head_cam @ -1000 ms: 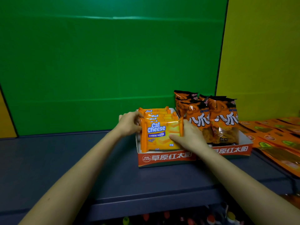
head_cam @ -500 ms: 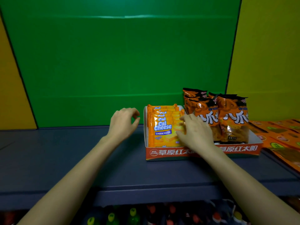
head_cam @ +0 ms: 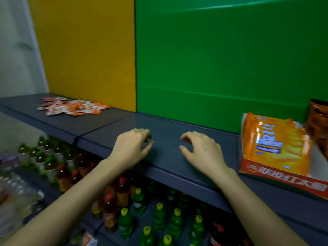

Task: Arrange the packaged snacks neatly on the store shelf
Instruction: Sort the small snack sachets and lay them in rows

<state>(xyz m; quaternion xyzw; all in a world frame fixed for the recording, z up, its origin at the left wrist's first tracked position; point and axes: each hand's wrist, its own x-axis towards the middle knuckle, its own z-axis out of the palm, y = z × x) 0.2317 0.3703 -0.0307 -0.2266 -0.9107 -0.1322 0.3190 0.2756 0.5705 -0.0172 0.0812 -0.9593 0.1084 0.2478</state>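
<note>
Curling loosely over the shelf (head_cam: 166, 126), left hand (head_cam: 131, 148) and right hand (head_cam: 202, 150) were held empty, each grip slack.

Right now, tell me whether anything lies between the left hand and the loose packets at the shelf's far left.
Nothing visible does. The left hand is over the shelf, holding nothing. Only bare shelf top lies between it and the packets, which lie scattered flat, further left and further back.

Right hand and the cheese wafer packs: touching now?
Apart. The head view shows bare shelf between the right hand and the cheese wafer packs.
</note>
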